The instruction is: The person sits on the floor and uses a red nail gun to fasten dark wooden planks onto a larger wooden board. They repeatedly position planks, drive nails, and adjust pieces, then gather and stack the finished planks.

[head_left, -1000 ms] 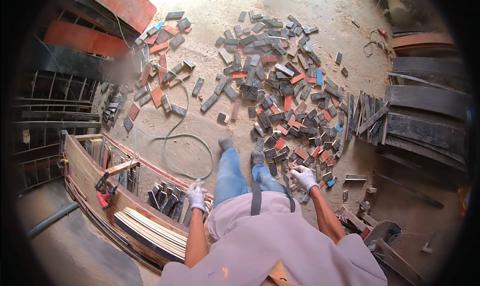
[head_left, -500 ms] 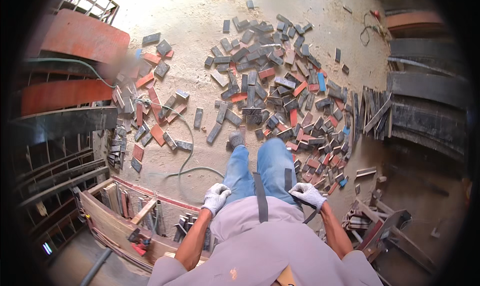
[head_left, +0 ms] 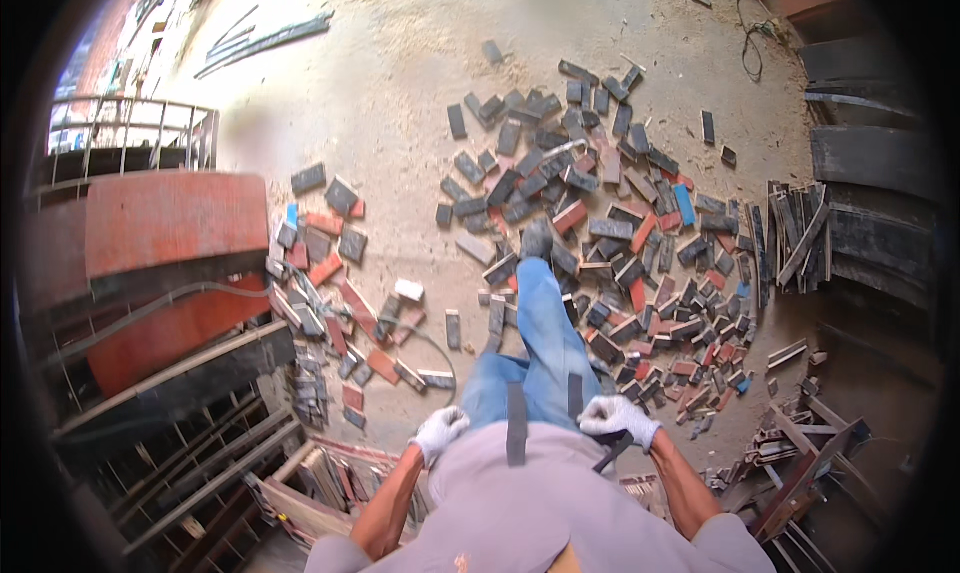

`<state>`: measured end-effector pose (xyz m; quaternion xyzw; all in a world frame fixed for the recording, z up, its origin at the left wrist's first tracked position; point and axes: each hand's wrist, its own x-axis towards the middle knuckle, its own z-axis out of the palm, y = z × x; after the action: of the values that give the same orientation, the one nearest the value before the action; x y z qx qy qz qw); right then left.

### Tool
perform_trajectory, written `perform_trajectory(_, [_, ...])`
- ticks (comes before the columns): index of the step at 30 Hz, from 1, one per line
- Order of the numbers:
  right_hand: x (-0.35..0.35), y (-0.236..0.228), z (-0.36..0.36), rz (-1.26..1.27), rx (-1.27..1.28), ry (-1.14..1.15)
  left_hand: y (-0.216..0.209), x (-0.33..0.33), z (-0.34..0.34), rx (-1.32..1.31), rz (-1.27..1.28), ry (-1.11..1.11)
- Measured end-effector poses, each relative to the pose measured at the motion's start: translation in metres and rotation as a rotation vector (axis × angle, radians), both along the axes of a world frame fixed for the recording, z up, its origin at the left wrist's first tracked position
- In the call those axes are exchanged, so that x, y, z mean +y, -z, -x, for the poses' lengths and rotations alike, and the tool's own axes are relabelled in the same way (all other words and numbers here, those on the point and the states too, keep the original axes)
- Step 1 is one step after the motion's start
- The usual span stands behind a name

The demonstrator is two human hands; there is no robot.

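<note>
My left hand (head_left: pixel 440 431), in a white knitted work glove, is at the left side of my waist. Its fingers are curled in, and whatever they hold is hidden. At the right of my waist, my gloved right hand (head_left: pixel 616 418) is closed on a black strap (head_left: pixel 612 451). Two more dark straps hang over my blue jeans. My forward shoe (head_left: pixel 537 239) is among scattered wooden blocks (head_left: pixel 609 229), mostly black-faced, some red or orange, and a blue one (head_left: pixel 684 204).
Large red and black boards (head_left: pixel 175 218) are stacked on a metal frame at the left. More dark boards (head_left: pixel 880 163) stand at the right, beside leaning strips (head_left: pixel 800 235). A hose (head_left: pixel 440 351) crosses the floor near my legs. Long bars (head_left: pixel 265 43) lie farther off.
I have stepped forward, one leg now reaching in among the blocks. The view has shifted, bringing the long bars at the far left into sight. Both hands stay at my waist.
</note>
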<state>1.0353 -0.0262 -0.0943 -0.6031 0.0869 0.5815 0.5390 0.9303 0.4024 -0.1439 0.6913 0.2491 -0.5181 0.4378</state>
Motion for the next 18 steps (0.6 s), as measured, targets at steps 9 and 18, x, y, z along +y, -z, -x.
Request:
perform_trajectory(9, [0.074, 0.014, -0.169, 0.003, 0.119, 0.216, -0.103, 0.108, -0.301, 0.204, 0.433, 0.231])
perform_trajectory(18, [0.243, 0.055, -0.291, -0.033, 0.274, 0.882, 0.026, 0.206, -0.651, -0.514, 0.019, 1.013])
